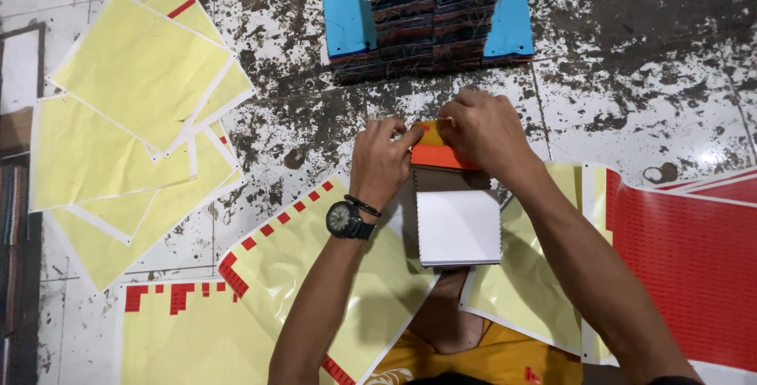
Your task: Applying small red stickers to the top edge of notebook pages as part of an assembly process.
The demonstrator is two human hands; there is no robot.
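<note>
Both hands at mid-floor, working the far edge of a small swatch booklet [457, 223] that lies flat in front of me, white cover face up. My left hand [381, 160], watch [344, 219] on the wrist, pinches the left corner of an orange-and-yellow sticker strip [435, 145] at the booklet's far end; fingers narrow, closed on the strip. My right hand [482, 129] holds the strip's right part, fingers curled down over it, thumb hidden, so I cannot tell how tight the hold is. Far of the hands, well apart, a stack of blue-covered swatch books [426, 14] sits on the stained floor [631, 78]. To the left, loose yellow backing sheets [126, 109] overlap in a heap. Near me, yellow sheets with red edge marks [292, 275] lie under my forearms. At right, a red sticker sheet [694, 259].
</note>
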